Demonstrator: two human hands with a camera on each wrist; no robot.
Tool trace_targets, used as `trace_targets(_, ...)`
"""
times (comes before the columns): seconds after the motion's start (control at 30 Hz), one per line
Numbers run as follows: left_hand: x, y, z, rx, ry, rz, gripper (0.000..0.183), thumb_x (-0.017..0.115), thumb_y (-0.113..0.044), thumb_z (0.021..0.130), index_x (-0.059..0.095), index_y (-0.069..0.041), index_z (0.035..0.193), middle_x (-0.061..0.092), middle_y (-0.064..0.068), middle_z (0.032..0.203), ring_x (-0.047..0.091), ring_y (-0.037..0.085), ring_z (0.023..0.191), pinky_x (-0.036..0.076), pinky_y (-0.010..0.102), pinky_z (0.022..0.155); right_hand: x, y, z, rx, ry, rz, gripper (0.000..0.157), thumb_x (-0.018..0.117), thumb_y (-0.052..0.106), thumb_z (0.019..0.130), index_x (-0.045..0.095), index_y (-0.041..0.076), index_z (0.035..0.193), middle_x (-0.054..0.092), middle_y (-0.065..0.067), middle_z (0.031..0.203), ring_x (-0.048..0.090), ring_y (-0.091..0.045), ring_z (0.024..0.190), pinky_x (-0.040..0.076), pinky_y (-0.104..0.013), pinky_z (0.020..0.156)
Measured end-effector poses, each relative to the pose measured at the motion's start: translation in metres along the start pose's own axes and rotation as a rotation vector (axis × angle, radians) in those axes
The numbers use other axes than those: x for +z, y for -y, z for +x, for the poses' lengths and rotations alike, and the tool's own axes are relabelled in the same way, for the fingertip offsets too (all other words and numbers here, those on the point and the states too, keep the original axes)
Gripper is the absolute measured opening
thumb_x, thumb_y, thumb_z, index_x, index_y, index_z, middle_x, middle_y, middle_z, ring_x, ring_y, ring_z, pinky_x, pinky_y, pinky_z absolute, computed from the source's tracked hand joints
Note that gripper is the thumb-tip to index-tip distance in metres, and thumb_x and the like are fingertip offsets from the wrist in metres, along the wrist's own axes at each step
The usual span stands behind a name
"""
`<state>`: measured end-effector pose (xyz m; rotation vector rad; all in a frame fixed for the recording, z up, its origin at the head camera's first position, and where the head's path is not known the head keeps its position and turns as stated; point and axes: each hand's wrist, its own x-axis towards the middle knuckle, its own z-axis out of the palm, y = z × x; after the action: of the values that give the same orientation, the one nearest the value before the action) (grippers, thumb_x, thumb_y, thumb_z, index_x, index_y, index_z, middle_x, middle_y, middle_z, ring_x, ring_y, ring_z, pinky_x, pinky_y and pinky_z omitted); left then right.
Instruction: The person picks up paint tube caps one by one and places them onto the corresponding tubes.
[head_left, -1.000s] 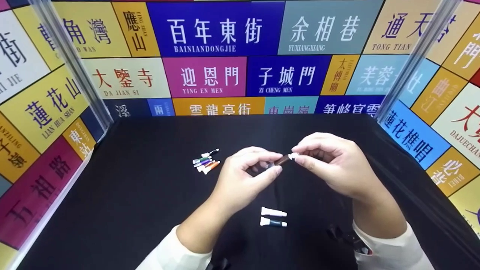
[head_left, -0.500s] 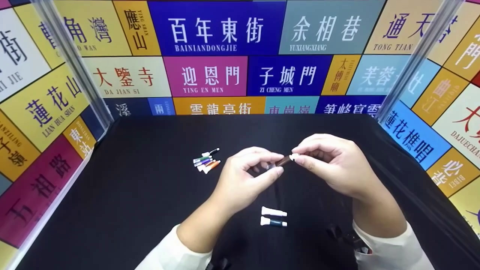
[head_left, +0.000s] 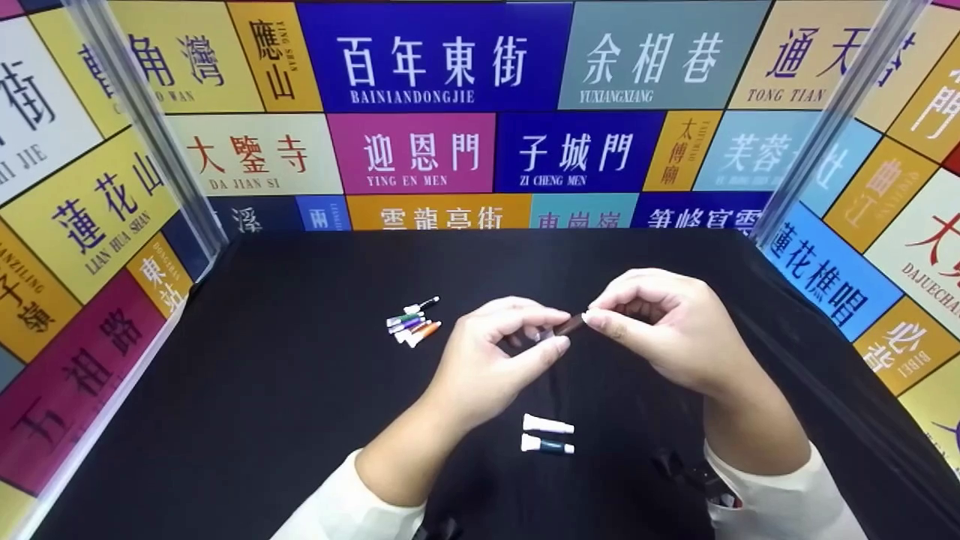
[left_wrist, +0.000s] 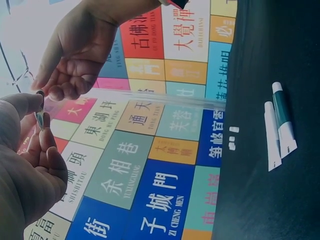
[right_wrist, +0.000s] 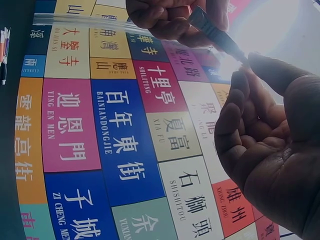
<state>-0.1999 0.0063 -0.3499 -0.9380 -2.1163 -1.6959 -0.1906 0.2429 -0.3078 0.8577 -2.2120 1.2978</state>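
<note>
A small brown paint tube is held in the air between both hands. My left hand pinches its flat crimped end between thumb and fingers. At the other end, my right hand pinches the white cap with thumb and index finger, and the fingertips cover most of it. In the right wrist view the tube slants down to the right fingertips. Below the hands, a white paint tube and a dark green paint tube lie side by side on the black cloth.
A loose pile of several paint tubes, with orange, purple, green and black ones, lies left of my left hand. Two small white pieces sit on the black cloth in the left wrist view. Panels printed with characters wall the table's back and sides.
Both hands have shifted very slightly to the right and down with the brown paint tube. Less of its white cap shows now between the right fingertips. The other tubes lie as before.
</note>
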Motion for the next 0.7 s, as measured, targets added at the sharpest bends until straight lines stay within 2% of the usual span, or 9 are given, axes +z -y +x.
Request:
trace_targets(0.3,0.001,0.0006,0.0001,0.005,0.011,0.005,0.022,0.084,-0.016,0.093,0.084,-0.017,0.114,0.08,-0.006,0.104,0.068,0.009,0.09,0.059,0.026,0.078,0.0017,-0.0013,-0.0008,0.023,0.013,-0.069,0.02,0.083,0.004,0.09,0.075,0.021,0.083,0.067,0.005,0.078,0.054,-0.011,0.062,0.043,-0.025,0.053)
trace_targets(0.57,0.0026,0.0013,0.0,0.017,0.021,0.026,0.022,0.084,-0.016,0.093,0.084,-0.016,0.114,0.079,-0.004,0.104,0.07,0.015,0.09,0.059,0.026,0.076,0.0059,-0.003,0.0012,0.012,0.036,-0.119,0.027,0.077,0.008,0.096,0.071,0.023,0.074,0.063,0.008,0.073,0.052,-0.011,0.065,0.041,-0.028,0.057)
trace_targets(0.7,0.0028,0.0011,0.0002,0.015,0.026,0.017,0.021,0.083,-0.017,0.093,0.084,-0.016,0.115,0.079,-0.005,0.103,0.069,0.014,0.09,0.059,0.026,0.077,0.006,-0.0045,0.0014,-0.009,0.035,-0.12,0.029,0.077,0.007,0.096,0.072,0.023,0.072,0.063,0.007,0.07,0.054,-0.011,0.065,0.043,-0.026,0.058)
